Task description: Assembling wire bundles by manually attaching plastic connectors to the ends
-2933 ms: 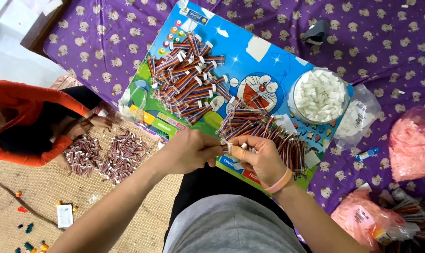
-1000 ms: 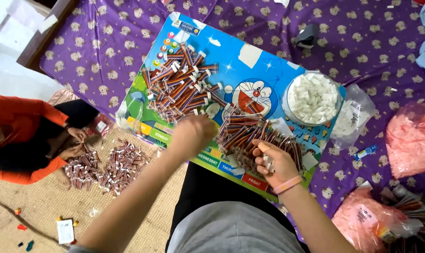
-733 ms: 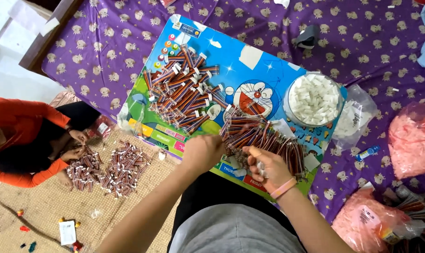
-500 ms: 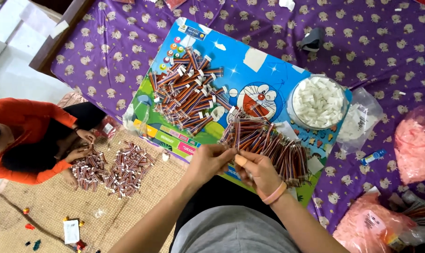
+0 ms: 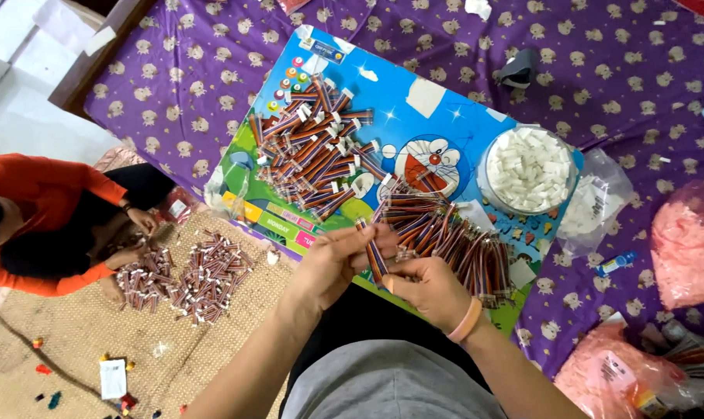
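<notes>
Both hands meet just above the near edge of the cartoon-printed board (image 5: pixel 445 116) lying on the purple patterned cloth (image 5: pixel 173 70). The left hand (image 5: pixel 332 264) has its fingers curled in, thumb and fingertips pinched on the upper part of a small bundle of thin multicoloured strands (image 5: pixel 374 256). The right hand (image 5: pixel 430 289), with a pink band at the wrist, is closed loosely around the lower end of the same bundle, so the two hands touch. The bundle stands nearly upright, striped in orange, brown and blue, with a pale cap at its top. Just beyond it, an untidy row of similar bundles (image 5: pixel 453 237) lies on the board, and a larger heap with white ends (image 5: pixel 313 155) sits further up the board. A round clear container of small white pieces (image 5: pixel 529 171) stands at the board's right end. Off to the left, another person in an orange top (image 5: pixel 34 209) sits on a woven mat (image 5: pixel 80 341) beside more piles of bundles (image 5: pixel 189 279).
</notes>
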